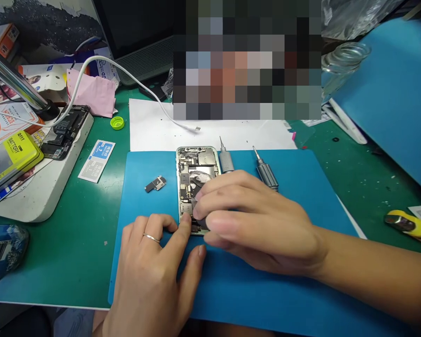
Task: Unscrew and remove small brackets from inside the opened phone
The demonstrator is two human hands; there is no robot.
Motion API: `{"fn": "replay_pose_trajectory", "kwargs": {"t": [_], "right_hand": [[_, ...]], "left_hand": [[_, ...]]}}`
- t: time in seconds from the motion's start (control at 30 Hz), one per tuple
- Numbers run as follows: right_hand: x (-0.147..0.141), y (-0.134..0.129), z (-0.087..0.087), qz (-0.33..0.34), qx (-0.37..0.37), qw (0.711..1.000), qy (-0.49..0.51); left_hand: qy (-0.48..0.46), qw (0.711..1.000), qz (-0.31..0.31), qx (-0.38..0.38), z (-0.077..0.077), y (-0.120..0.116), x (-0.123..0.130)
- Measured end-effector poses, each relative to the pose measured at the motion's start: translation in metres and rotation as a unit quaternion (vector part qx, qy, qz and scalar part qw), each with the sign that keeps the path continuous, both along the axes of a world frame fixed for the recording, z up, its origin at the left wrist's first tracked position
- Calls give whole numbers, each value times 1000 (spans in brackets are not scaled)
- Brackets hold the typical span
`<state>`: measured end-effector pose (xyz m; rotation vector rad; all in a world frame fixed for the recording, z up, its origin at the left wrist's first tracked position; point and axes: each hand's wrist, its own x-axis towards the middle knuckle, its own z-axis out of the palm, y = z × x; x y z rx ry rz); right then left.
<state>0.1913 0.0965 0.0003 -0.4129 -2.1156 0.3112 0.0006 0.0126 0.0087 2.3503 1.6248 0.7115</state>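
An opened smartphone [185, 180] lies on the blue mat [301, 290], its circuit board and inner parts bare. My left hand [154, 257], with a ring on one finger, rests at its lower left; the index fingertip presses on the phone's lower part and the thumb is apart. Over the phone's lower right side, my right hand [256, 220] has its fingers closed in a pinch. Something dark shows under those fingertips, too covered to name. A small metal-and-black phone part [156, 183] lies left of the phone. Beyond my right hand are a silver screwdriver [226, 158] and a dark screwdriver [265, 172].
At left, a white box [52, 192] bears another opened phone [68, 131] and a yellow battery pack [16, 157]. A white cable [126, 72] arches toward the white paper [150, 126]. A green cap [117, 123], glass jar [344, 65] and yellow cutter [407, 223] lie around the mat.
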Motion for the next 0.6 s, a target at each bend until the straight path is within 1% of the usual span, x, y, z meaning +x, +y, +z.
{"fn": "replay_pose_trajectory", "kwargs": {"t": [0.1,0.2,0.37,0.5,0.6], "right_hand": [[2,2,3,-13,15,1000,-24],[4,3,5,-15,22,999,-23],[2,3,3,-30,23,999,-15],[2,5,2,-10,8,1000,-16],[3,7,2,-8,-4,1000,-5]], "left_hand": [[0,1000,-1,-3,0,-1,0],[-1,1000,-2,-3,0,-1,1],[-6,1000,-1,3,-1,1,1],[-6,1000,-2,-4,-2,1,1],[-9,1000,-6,-19,-2,1,0]]}}
